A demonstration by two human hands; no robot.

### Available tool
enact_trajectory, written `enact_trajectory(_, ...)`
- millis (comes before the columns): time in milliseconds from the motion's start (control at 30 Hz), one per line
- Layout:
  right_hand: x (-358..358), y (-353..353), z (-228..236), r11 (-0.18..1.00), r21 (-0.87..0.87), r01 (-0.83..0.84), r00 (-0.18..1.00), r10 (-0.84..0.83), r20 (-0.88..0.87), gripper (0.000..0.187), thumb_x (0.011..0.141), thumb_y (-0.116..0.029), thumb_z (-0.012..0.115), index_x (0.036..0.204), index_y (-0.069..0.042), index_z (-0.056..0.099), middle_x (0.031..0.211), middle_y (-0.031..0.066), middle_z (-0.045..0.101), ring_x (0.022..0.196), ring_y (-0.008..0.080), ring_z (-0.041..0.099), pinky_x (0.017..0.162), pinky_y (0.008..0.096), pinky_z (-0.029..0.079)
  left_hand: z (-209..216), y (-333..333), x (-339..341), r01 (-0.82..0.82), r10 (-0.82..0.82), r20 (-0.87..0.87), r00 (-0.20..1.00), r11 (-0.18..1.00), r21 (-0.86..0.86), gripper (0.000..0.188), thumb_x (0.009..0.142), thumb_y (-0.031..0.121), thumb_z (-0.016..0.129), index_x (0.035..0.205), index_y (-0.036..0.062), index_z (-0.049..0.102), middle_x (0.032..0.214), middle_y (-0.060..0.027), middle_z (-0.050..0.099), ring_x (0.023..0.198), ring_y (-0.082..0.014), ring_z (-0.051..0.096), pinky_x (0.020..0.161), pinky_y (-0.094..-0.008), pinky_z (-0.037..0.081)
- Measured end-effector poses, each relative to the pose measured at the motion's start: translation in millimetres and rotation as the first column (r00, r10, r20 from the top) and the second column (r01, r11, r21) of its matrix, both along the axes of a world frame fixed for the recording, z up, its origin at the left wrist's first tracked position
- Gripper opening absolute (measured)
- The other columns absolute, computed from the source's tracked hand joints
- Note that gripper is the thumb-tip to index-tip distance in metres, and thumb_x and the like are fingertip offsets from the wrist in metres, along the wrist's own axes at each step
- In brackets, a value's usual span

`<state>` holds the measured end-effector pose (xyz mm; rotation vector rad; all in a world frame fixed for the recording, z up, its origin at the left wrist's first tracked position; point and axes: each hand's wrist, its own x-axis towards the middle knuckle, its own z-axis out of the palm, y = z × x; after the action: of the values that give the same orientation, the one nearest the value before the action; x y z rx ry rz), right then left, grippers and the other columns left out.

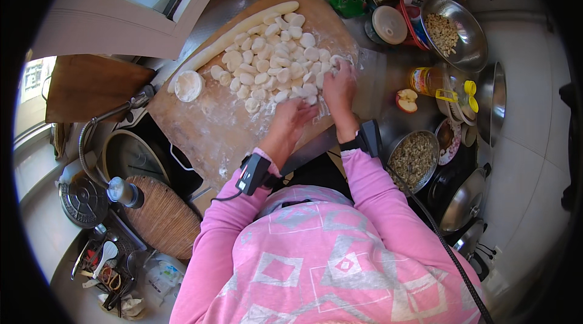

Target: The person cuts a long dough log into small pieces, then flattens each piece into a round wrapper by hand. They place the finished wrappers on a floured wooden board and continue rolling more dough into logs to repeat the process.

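A heap of small, floured dough pieces (265,64) covers the far part of a wooden board (209,133). My left hand (293,119) lies against the heap's near edge, fingers stretched out and touching the nearest pieces. At the right edge my right hand (339,86) reaches over the pieces with its fingers apart and slightly bent. Neither hand visibly holds anything, though the fingertips are partly hidden. Along the far left side of the board stretches a long dough roll (234,31). A round white dish (189,86) with flour sits near its lower end.
To the right stand a bowl of filling (413,161), a halved apple (406,100), an oil bottle (430,81) and a metal bowl of chopped food (454,34). A sink (135,157) with a flexible faucet is at left, beside a round woven board (159,214).
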<state>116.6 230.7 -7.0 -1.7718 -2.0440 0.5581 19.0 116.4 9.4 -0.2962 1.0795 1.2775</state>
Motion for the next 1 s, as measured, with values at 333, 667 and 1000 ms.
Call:
enact_trajectory(333,14.7,20.9,20.6,0.974,0.214,-0.079,0.932,0.148,-0.330,0.025,0.089,-0.008,0.054,0.109,0.001,0.066,0.111,0.0207,0.066,0.105,0.0404,0.062,0.092,0.0440,0.050,30.5,17.0,-42.0,0.024,0.041,-0.451,0.892,0.990,0.137,0.023,0.090,0.000,0.056,0.112,-0.0052,0.057,0.107,-0.0160,0.065,0.105,-0.0287,0.066,0.092,-0.0369,0.055)
enact_trajectory(667,-41.0,32.7,-40.8,0.908,0.332,-0.257,0.954,0.293,-0.063,0.048,0.095,-0.018,0.054,0.138,0.003,0.048,0.145,0.0286,0.043,0.138,0.0461,0.037,0.117,0.0527,0.029,-8.5,4.8,-35.4,0.458,-0.117,-0.768,-0.630,0.742,-0.489,0.055,0.090,0.030,0.064,0.143,0.0220,0.052,0.160,-0.0066,0.034,0.152,-0.0330,0.021,0.120,-0.0626,0.008)
enact_trajectory(1000,-93.9,84.9,1.8,0.879,0.219,-0.424,0.896,0.442,-0.039,0.022,0.082,-0.006,0.058,0.100,0.000,0.069,0.115,0.0188,0.067,0.117,0.0388,0.056,0.099,0.0466,0.046,8.5,36.1,-96.3,0.584,0.090,-0.867,-0.490,0.772,-0.250,0.050,0.090,0.027,0.065,0.137,0.0163,0.057,0.148,-0.0132,0.047,0.141,-0.0366,0.038,0.118,-0.0601,0.022)
